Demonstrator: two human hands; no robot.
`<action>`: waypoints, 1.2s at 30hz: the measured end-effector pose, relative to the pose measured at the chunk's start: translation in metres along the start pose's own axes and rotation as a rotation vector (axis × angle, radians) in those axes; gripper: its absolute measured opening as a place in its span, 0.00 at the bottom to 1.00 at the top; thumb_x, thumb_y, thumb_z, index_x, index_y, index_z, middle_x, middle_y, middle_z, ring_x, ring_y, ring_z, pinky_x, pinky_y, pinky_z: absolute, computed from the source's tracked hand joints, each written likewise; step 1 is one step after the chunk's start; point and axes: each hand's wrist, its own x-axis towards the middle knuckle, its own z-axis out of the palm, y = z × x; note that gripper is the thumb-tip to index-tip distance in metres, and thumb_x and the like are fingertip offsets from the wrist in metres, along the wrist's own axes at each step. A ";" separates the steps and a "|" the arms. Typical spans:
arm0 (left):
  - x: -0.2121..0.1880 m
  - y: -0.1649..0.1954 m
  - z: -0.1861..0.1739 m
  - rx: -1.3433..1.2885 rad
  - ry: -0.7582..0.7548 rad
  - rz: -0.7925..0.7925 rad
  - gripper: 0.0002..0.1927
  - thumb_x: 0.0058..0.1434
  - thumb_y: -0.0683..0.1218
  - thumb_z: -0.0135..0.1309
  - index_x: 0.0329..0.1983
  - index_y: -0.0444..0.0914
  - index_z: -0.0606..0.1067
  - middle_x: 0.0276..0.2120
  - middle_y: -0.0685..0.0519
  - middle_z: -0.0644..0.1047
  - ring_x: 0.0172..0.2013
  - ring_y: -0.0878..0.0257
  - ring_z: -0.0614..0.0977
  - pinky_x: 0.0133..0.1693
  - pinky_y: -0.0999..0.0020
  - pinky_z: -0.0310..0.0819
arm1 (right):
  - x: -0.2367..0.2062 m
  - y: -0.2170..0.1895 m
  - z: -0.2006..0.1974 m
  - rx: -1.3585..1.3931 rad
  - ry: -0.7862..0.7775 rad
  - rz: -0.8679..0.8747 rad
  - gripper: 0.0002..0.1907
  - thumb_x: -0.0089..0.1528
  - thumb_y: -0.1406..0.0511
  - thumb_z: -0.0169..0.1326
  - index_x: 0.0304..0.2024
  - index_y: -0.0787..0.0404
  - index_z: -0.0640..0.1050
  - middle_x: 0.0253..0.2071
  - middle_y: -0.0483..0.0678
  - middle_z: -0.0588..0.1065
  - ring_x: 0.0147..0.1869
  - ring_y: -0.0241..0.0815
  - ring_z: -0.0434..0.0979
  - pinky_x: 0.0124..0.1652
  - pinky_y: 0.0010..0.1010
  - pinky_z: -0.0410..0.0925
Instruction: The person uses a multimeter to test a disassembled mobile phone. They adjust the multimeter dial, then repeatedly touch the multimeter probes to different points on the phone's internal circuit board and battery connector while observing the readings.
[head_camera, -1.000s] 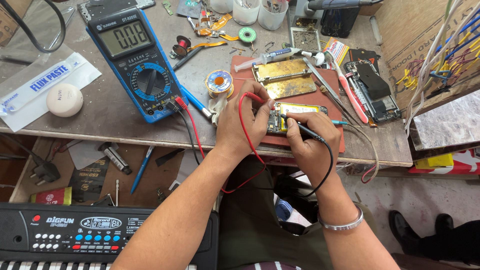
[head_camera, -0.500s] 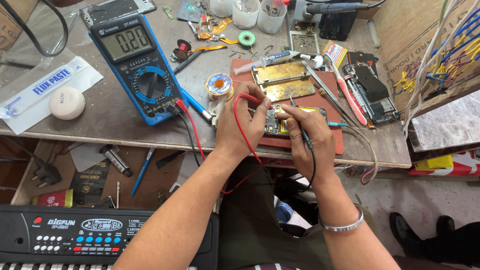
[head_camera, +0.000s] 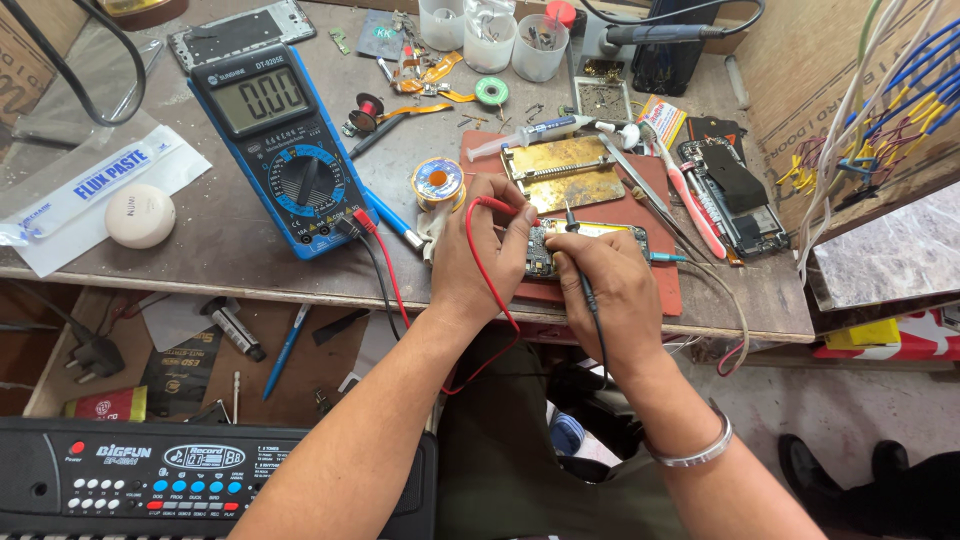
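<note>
Red probe (head_camera: 497, 204) pinched in left hand (head_camera: 480, 255), black probe (head_camera: 572, 228) pinched in right hand (head_camera: 605, 290); tips should be held steady on circuit board (head_camera: 590, 240), meter (head_camera: 285, 150) watched.

Bright even daylight, soft shadows, sharp focus, slight wide-angle edge distortion

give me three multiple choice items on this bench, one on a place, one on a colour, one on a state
1. Where is the multimeter relative to the hands?
A. to their left
B. to their right
C. under the table

2. What colour is the probe lead at the left hand?
A. green
B. red
C. white

3. How is the right hand occupied?
A. resting flat and empty
B. gripping a black probe on the circuit board
C. holding a cup

Answers: 1 A, it lies left of both hands; 2 B, a red wire loops over that hand; 3 B, fingers pinch the probe.
</note>
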 end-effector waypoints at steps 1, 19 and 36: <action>0.000 0.000 0.000 -0.002 0.001 0.006 0.08 0.67 0.45 0.54 0.43 0.37 0.70 0.33 0.49 0.79 0.29 0.56 0.84 0.33 0.62 0.76 | 0.000 0.000 -0.001 0.001 -0.007 -0.011 0.08 0.67 0.68 0.56 0.48 0.59 0.80 0.37 0.48 0.79 0.43 0.48 0.75 0.44 0.37 0.69; 0.000 0.003 0.000 0.020 -0.007 0.001 0.08 0.65 0.45 0.55 0.42 0.37 0.70 0.31 0.50 0.79 0.27 0.57 0.82 0.32 0.62 0.75 | 0.023 0.009 0.001 -0.199 -0.177 -0.228 0.09 0.58 0.71 0.57 0.41 0.61 0.76 0.34 0.51 0.72 0.40 0.53 0.71 0.40 0.42 0.66; 0.000 0.004 0.000 -0.019 -0.001 0.017 0.08 0.66 0.45 0.54 0.42 0.37 0.70 0.31 0.50 0.78 0.29 0.57 0.82 0.33 0.63 0.75 | 0.007 0.015 0.001 0.145 0.030 -0.027 0.03 0.68 0.71 0.54 0.43 0.63 0.78 0.37 0.51 0.78 0.41 0.50 0.77 0.42 0.38 0.69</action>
